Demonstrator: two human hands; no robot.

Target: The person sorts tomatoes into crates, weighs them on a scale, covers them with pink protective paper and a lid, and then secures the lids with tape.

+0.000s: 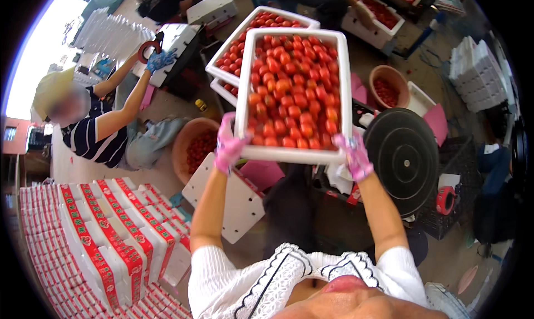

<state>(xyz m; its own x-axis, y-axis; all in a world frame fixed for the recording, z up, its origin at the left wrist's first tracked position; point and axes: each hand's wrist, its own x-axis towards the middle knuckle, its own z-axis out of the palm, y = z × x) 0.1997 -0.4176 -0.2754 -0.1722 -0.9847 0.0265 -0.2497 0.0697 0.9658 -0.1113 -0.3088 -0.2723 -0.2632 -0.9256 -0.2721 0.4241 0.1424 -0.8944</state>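
Note:
A white foam box (pixel 345 89) full of small red tomatoes (pixel 292 89) is held up in front of me. My left hand (pixel 230 146), in a pink patterned glove, grips its near left corner. The near right corner is in my right hand (pixel 354 154), gloved alike. Behind and left of it, another foam box (pixel 217 64) of tomatoes rests on a further one. Below the held box lie a white foam lid (pixel 231 206) with small holes and a pink sheet (pixel 260 173). A round black turntable-like disc (pixel 402 160) is at the right.
Stacked white foam boxes with red printed tape (pixel 100 244) fill the lower left. At left a co-worker (pixel 100 123) handles a tape dispenser (pixel 149 52) over a foam box. Tomato basins stand left (pixel 194 152) and right (pixel 388 87). A black crate (pixel 446 194) holds a red tape roll (pixel 446 200).

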